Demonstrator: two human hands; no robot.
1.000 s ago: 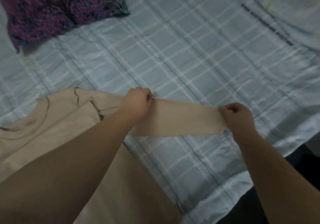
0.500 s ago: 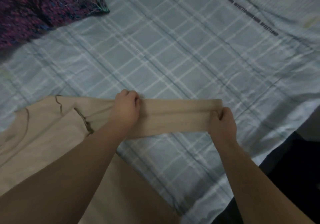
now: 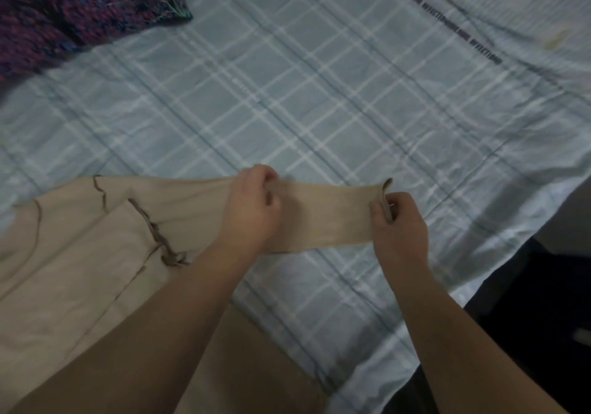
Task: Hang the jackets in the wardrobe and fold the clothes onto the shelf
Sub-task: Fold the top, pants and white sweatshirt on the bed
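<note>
**Beige garment [image 3: 80, 269]: sleeve [image 3: 326, 215] held stretched between both hands**

Beige garment was found spread flat on the bed [image 3: 319, 100], its body occupying the near left part and running out of frame at the left and near edges. One sleeve extended from the body toward the right edge of the bed and was lifted slightly off the checked blue sheet [image 3: 415, 145]. The left hand [image 3: 252, 212] gripped the sleeve at the end nearest the garment body, fingers curled round the upper edge of the cloth. The right hand [image 3: 399, 225] pinched the cuff end between thumb and fingers, with the cuff's edge standing up above the thumb. The sleeve lay taut and flat between the two hands. Dark seams and a loose tangle of thread showed on the garment body, left of the left forearm. A purple and red knitted item [image 3: 64, 7] lay at the far left corner, well apart from the garment. A line of dark print [image 3: 454, 27] crossed the sheet toward the far right corner; its wording was too blurred to read.
</note>
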